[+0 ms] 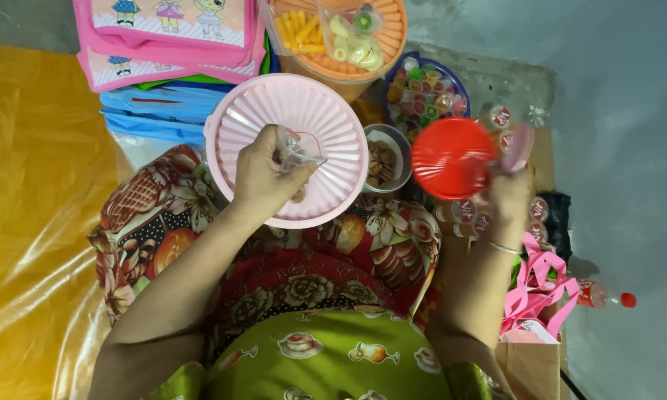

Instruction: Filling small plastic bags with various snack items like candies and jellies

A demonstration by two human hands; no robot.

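My left hand (265, 176) rests over a ribbed pink plastic plate (326, 126) on my lap and pinches a small clear plastic bag (298, 148) with brown pieces inside. My right hand (508, 196) is raised to the right, blurred, and grips a round red lid (450, 158) by its edge. Between the two hands sits a small white bowl (384, 157) of brown snacks.
An orange basket (393, 44) with bagged yellow snacks and a blue bowl (425, 92) of colourful jelly cups stand ahead. Pink bags (167, 37) and blue bags (152, 111) lie stacked at upper left. Small bottles (600, 296) and pink ribbons (535, 285) lie right. Yellow plastic sheet (30, 222) covers the left.
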